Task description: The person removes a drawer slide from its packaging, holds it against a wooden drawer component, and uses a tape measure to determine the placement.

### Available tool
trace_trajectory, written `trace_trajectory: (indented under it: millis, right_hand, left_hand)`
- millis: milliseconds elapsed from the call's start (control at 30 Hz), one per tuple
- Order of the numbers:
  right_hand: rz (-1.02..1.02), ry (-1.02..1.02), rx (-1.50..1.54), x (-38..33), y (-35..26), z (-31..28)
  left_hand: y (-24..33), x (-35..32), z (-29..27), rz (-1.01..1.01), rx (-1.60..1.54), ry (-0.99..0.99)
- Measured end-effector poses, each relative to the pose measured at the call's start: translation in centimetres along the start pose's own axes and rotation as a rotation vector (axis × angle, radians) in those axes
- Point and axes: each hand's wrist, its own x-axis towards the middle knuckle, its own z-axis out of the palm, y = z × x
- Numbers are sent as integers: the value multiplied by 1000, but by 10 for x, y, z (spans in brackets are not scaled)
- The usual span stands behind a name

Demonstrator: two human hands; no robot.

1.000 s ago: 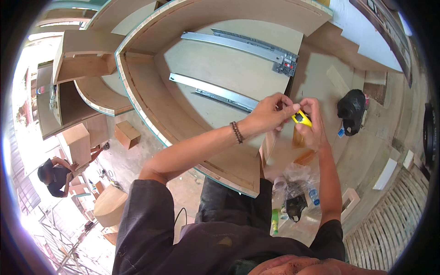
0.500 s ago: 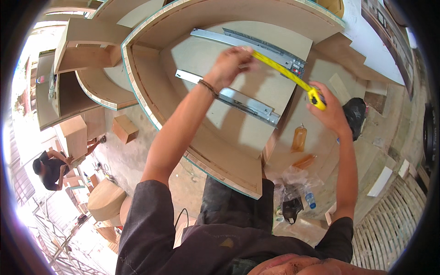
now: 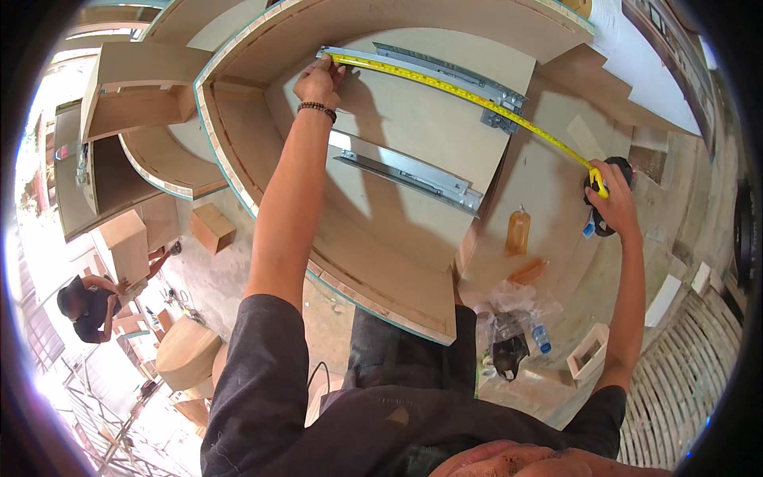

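Observation:
A yellow tape measure [image 3: 445,85] is drawn out across the inside of a curved wooden cabinet [image 3: 373,286]. My left hand [image 3: 319,83] is closed, pinching the blade's end at the far end of the upper metal drawer slide [image 3: 453,73]. Most of that slide lies alongside or under the blade. My right hand [image 3: 616,199] is wrapped round the yellow case, out past the cabinet's open side on the right. Nearer me, a second drawer slide [image 3: 413,176] is on the same pale panel, below the tape, touched by neither hand.
On the right lie two orange-brown bottles or packets [image 3: 518,232], crumpled clear plastic, a black bag [image 3: 507,355] and a small wooden frame [image 3: 589,351]. More cabinet carcasses [image 3: 151,87] stand at left. Another person [image 3: 91,306] works at the far left beside a wooden box.
My left hand has moved left and away with the blade's end, to the slide's far end. My right hand has moved right with the case, so much more blade is out.

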Motion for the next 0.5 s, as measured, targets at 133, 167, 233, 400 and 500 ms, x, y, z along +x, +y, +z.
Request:
trace_trajectory:
  millis: [133, 167, 233, 400, 500]
  right_hand:
    - [-33, 37, 20, 1, 2, 5]
    - [-31, 34, 23, 1, 2, 5]
    - [-26, 24, 29, 1, 2, 4]
    - [-13, 4, 20, 7, -6, 3]
    - [31, -44, 20, 9, -4, -1]
  left_hand:
    - [1, 4, -1, 24, 58, -22]
    - [1, 6, -2, 21, 65, -38]
    - [0, 8, -2, 21, 68, -51]
    - [0, 16, -6, -5, 67, -22]
    - [-5, 12, -3, -6, 91, -64]
